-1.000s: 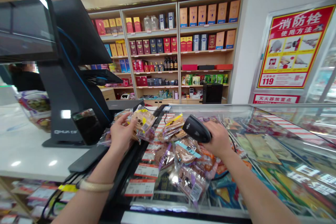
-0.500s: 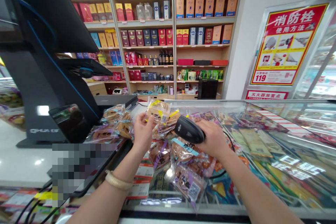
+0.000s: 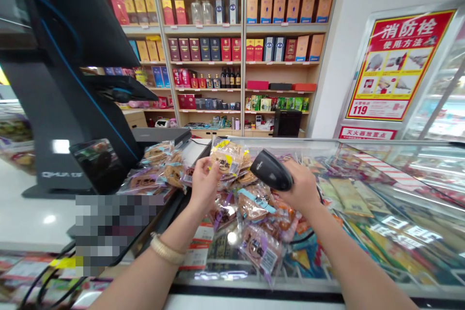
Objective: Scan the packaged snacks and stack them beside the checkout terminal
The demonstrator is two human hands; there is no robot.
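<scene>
Packet with yellow label [image 3: 228, 155], film-wrapped, one: held up over the glass-topped case [image 3: 319, 148], at the far end of a loose pile, barcode at its lower right corner showing toward the wearer. Whether its lower edge touches the packets behind, I cannot tell from where I stand.

Left hand [image 3: 205, 180], one: grip closed on that packet, thumb and fingers pinching it at the lower left. Bracelet [image 3: 167, 250] on the wrist.

Right hand [image 3: 301, 184], one: grip wrapped round the black scanner [image 3: 271, 169], nose pointing left, just beside the packet.

Step in hand, by my reading: offering the barcode to the scanner. Next move calls for, I judge, a flat, steady code and a small turn of the nose toward it; slack film might crease across the bars.

Loose packets: one with a blue band [image 3: 256, 203], one with a purple band [image 3: 259, 248] nearest the front edge [image 3: 276, 291]. Second group of packets [image 3: 158, 167] at left, near the terminal stand [image 3: 85, 111].

Edges and room: stand and second group crowd the left hand's side; the pile limits any lowering. Widest room lies right of the right hand, above the glass, though a cable [image 3: 303, 240] loops beneath that wrist.
</scene>
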